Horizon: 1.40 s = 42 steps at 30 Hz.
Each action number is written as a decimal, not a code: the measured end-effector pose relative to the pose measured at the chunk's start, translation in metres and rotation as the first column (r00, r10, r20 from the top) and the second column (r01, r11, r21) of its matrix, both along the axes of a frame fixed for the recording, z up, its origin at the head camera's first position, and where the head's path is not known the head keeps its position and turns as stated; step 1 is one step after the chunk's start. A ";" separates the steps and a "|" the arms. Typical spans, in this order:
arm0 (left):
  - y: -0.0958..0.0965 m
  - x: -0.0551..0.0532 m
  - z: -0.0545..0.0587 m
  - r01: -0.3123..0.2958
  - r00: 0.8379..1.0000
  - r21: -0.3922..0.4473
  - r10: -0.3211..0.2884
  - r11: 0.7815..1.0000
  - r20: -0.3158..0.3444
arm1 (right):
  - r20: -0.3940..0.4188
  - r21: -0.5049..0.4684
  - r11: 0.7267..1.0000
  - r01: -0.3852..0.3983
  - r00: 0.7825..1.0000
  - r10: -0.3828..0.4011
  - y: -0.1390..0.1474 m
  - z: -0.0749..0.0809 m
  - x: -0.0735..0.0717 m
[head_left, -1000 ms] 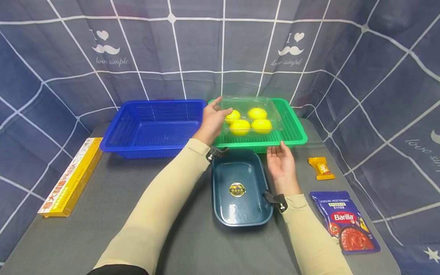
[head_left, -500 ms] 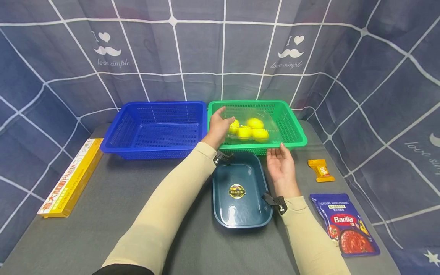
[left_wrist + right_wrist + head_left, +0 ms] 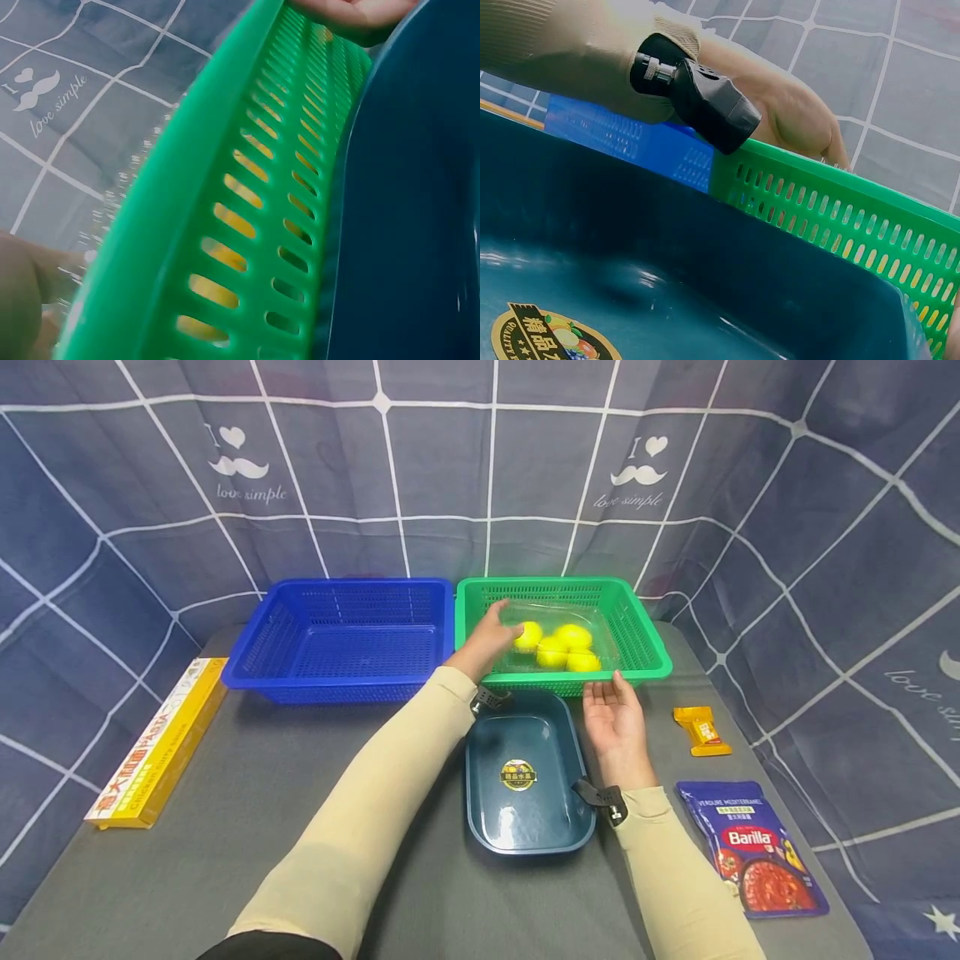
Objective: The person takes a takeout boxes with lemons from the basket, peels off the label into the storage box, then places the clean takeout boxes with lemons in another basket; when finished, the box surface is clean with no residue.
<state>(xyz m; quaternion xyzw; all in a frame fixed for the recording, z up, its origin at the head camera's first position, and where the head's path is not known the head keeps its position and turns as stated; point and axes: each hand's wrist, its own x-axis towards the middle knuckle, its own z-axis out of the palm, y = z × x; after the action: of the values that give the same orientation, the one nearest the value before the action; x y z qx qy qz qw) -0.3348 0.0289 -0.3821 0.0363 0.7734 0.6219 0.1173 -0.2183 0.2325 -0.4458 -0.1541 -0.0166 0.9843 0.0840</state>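
Observation:
A clear plastic box [image 3: 607, 647] with several yellow lemons [image 3: 552, 652] in it sits inside the green basket [image 3: 652, 664]. My left hand [image 3: 483, 643] reaches over the basket's front left and grips the box's left end between thumb and fingers. In the left wrist view, yellow shows through the slots of the green basket [image 3: 172, 210]. My right hand [image 3: 617, 727] lies palm up, fingers straight, its fingertips right at the basket's front rim. Between my forearms stands a dark blue-green tray [image 3: 525, 818] with a round fruit sticker.
A blue basket [image 3: 337, 683] adjoins the green one on the left. A yellow pasta box [image 3: 161, 743] lies at the far left. On the right are a small orange packet [image 3: 701, 730] and a purple sauce pouch [image 3: 752, 847]. A grey patterned curtain [image 3: 435, 460] hangs behind.
The clear box with the lemons has come down into the green basket, my left hand lowering with it and shifting slightly right. The lemons have rolled inside it. My right hand stays put.

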 end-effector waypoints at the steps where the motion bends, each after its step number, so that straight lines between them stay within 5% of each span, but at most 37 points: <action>1: 0.000 0.000 0.000 0.003 1.000 -0.011 -0.003 1.000 0.011 | 0.000 0.002 1.000 -0.001 1.000 0.001 0.000 0.000 0.000; 8: 0.000 0.000 0.000 0.004 0.998 -0.053 -0.001 0.999 0.055 | 0.001 0.010 1.000 0.000 1.000 0.000 -0.001 0.000 0.000; 15: 0.002 0.002 -0.002 0.019 1.000 -0.177 -0.020 0.984 -0.003 | -0.009 -0.007 1.000 -0.004 1.000 0.004 -0.001 -0.002 0.000; 21: 0.005 0.012 0.008 0.011 0.987 -0.426 -0.077 0.905 -0.139 | -0.007 -0.004 1.000 -0.003 1.000 0.003 -0.002 -0.001 0.000; 29: -0.004 0.033 0.030 0.068 0.954 -0.566 -0.220 0.822 -0.205 | -0.001 -0.003 1.000 -0.005 1.000 0.005 0.000 -0.002 0.000; 33: -0.024 0.048 0.041 0.116 0.916 -0.606 -0.321 0.787 -0.242 | -0.014 -0.008 1.000 -0.012 1.000 0.012 0.001 0.000 -0.001; 37: -0.063 0.067 0.051 0.127 0.835 -0.635 -0.428 0.762 -0.347 | -0.017 -0.002 1.000 -0.019 1.000 0.019 -0.001 0.002 -0.002; 40: -0.100 0.078 0.053 0.082 0.761 -0.646 -0.466 0.759 -0.451 | -0.002 -0.007 1.000 -0.022 1.000 0.022 0.000 0.001 0.000; 42: -0.126 0.085 0.053 0.036 0.729 -0.653 -0.467 0.757 -0.501 | 0.015 -0.009 1.000 -0.017 1.000 0.017 0.001 -0.001 0.002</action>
<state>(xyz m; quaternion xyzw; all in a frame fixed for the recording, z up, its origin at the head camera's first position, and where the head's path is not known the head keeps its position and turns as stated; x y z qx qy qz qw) -0.2497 -0.0975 -0.3292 0.3164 0.9079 0.2685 -0.0589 -0.2158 0.2338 -0.4468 -0.1616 -0.0141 0.9839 0.0748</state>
